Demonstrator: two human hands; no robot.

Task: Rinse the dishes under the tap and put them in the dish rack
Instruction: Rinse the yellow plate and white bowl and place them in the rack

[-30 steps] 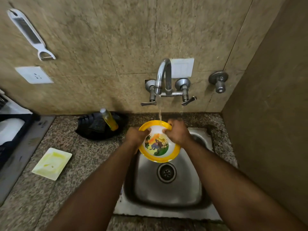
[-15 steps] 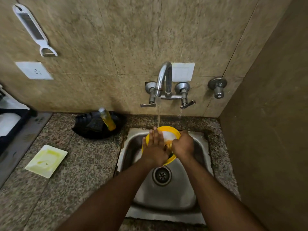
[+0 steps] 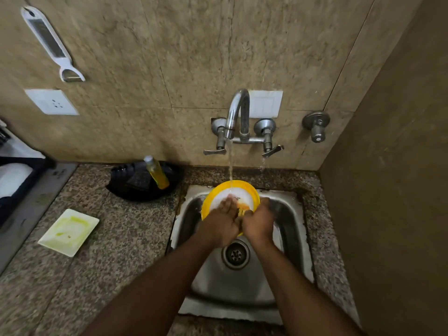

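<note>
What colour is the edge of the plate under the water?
Yellow, around a white middle; the plate shows in the head view.

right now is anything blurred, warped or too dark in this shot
Head view: wide-angle bend curves the wall edges and the white wall-hung peeler; motion blur smears the right hand and the left hand on the yellow-rimmed plate; the steel sink glares softly; the right wall is dim.

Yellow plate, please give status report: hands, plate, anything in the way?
Left hand flat on yellow plate, rubbing side. Right hand grips its rim. Plate under tap stream, over sink. Nothing in the way.
</note>
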